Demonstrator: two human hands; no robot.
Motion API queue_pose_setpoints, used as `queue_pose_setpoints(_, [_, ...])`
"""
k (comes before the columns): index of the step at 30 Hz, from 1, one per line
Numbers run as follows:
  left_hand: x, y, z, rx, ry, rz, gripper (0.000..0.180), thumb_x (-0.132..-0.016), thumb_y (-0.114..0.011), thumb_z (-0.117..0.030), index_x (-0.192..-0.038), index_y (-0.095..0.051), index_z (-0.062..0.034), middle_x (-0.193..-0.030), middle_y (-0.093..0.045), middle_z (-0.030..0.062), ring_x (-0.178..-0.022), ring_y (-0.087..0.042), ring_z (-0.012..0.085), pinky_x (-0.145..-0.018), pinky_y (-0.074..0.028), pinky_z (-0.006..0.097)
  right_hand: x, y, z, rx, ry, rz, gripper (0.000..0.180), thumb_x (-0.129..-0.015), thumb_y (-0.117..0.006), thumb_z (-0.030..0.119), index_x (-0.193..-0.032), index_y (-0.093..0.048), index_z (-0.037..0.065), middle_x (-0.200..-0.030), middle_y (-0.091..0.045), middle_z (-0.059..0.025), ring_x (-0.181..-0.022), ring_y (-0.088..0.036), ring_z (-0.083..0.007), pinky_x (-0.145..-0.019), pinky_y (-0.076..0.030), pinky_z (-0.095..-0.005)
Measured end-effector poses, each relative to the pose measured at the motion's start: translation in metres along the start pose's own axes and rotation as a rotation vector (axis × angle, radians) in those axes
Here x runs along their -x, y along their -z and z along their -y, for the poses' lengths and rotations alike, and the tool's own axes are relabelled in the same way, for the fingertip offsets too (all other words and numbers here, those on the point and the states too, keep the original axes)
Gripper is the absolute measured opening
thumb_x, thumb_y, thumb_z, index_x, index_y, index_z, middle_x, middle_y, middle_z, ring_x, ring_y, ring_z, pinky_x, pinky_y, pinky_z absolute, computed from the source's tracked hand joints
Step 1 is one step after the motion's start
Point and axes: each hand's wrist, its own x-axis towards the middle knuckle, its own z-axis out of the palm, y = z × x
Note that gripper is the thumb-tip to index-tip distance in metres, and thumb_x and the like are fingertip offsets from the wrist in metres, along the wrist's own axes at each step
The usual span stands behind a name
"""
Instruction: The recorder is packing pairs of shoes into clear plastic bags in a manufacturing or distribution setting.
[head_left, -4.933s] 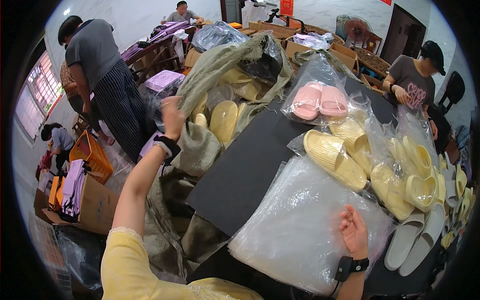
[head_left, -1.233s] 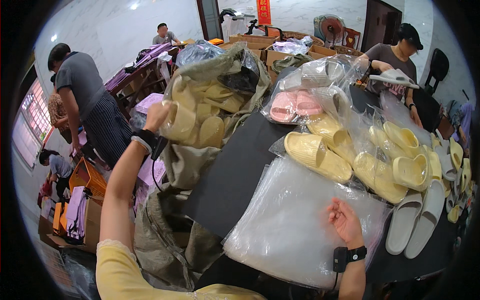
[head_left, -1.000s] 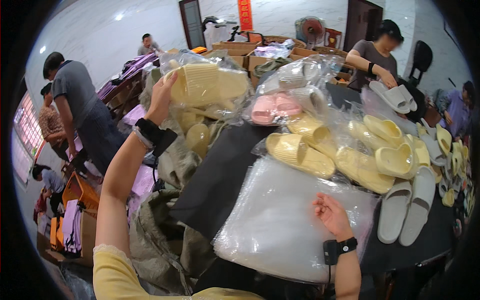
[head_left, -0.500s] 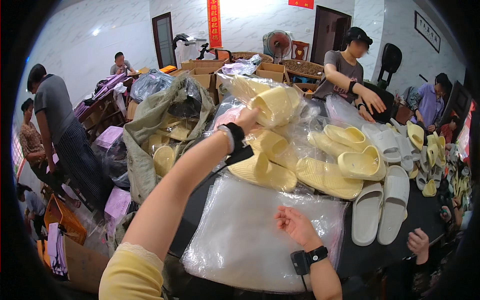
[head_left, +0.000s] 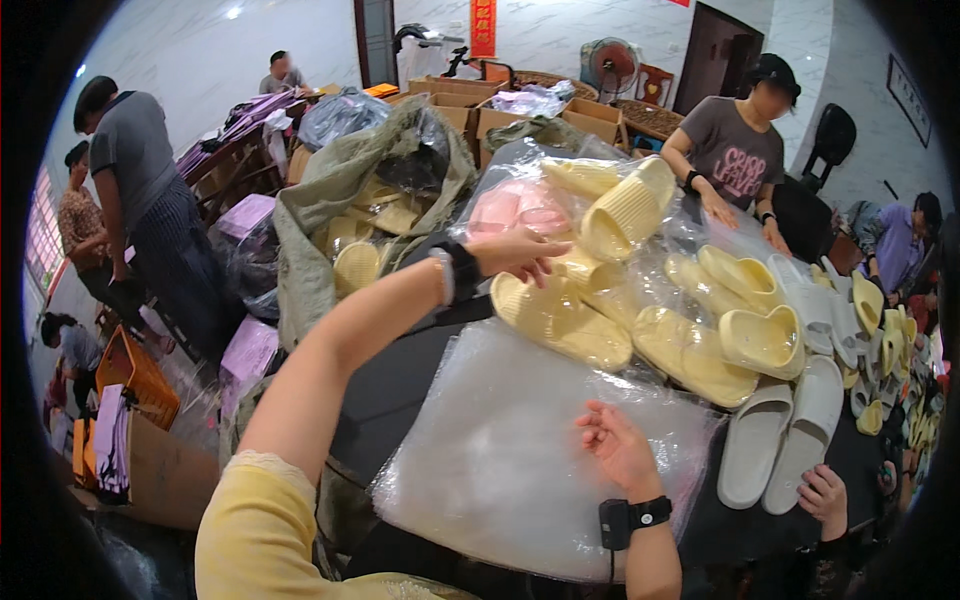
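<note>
My left hand point(head_left: 522, 254) hovers over the bagged slippers with its fingers apart, nothing in them. A yellow slipper point(head_left: 628, 212) in clear plastic lies tilted on top of the pile, just beyond its fingertips. Pink slippers point(head_left: 515, 205) in a bag are behind that hand; another yellow slipper point(head_left: 563, 322) lies just in front of it. My right hand point(head_left: 620, 448), half curled and holding nothing, is over a stack of clear plastic bags point(head_left: 500, 440) on the black table. Whether it touches the bags I cannot tell.
Two grey slippers point(head_left: 757, 445) lie right of the bags, another person's hand point(head_left: 824, 497) touching one. A woven sack point(head_left: 310, 235) of bagged slippers stands on the left. A person in a dark cap point(head_left: 740, 150) works across the table. More slippers point(head_left: 890, 340) fill the far right.
My left hand has let go of the bagged yellow slippers and drawn back from them. The other person's hand has come onto a grey slipper. The view has turned left.
</note>
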Motion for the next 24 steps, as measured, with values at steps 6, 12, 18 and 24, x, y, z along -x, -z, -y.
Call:
queue_pose_setpoints(6, [0.092, 0.154, 0.121, -0.405, -0.011, -0.856, 0.036, -0.079, -0.060, -0.031, -0.080, -0.064, 0.0042, -0.066, -0.062, 0.0109, -0.062, -0.062, 0.0182, -0.057, -0.048, 0.032, -0.002, -0.012, 0.003, 0.023, 0.018, -0.038, 0.030, -0.095, -0.043, 0.018, -0.118, -0.048, -0.002, -0.096, -0.058, -0.0134, -0.075, -0.054, -0.0173, -0.070, -0.045, -0.0306])
queue_pose_setpoints(12, [0.111, 0.231, 0.117, -0.754, 0.059, -1.189, 0.075, -0.070, -0.071, -0.044, -0.113, -0.047, 0.0116, -0.109, -0.055, 0.0299, -0.101, -0.055, 0.0392, -0.088, -0.043, 0.041, -0.002, -0.007, 0.002, 0.060, 0.012, -0.104, 0.030, -0.095, -0.041, 0.017, -0.117, -0.048, -0.002, -0.095, -0.058, -0.0140, -0.076, -0.054, -0.0186, -0.069, -0.045, -0.0309])
queue_pose_setpoints(18, [0.038, 0.262, -0.014, -0.733, -0.256, -1.153, 0.099, -0.068, -0.069, -0.054, -0.128, -0.030, 0.0142, -0.118, -0.048, 0.0335, -0.113, -0.048, 0.0398, -0.097, -0.038, 0.039, 0.010, -0.002, 0.001, -0.010, 0.031, -0.172, 0.029, -0.095, -0.040, 0.015, -0.114, -0.050, -0.004, -0.094, -0.060, -0.0172, -0.070, -0.058, -0.0205, -0.065, -0.050, -0.0311])
queue_pose_setpoints(24, [-0.046, 0.305, 0.049, -0.558, -0.044, -1.187, 0.107, -0.068, -0.067, -0.058, -0.129, -0.022, 0.0173, -0.121, -0.045, 0.0350, -0.116, -0.046, 0.0414, -0.096, -0.038, 0.039, 0.009, -0.007, 0.000, -0.016, -0.129, -0.190, 0.030, -0.096, -0.043, 0.021, -0.115, -0.053, 0.001, -0.096, -0.061, -0.0102, -0.075, -0.057, -0.0157, -0.070, -0.047, -0.0268])
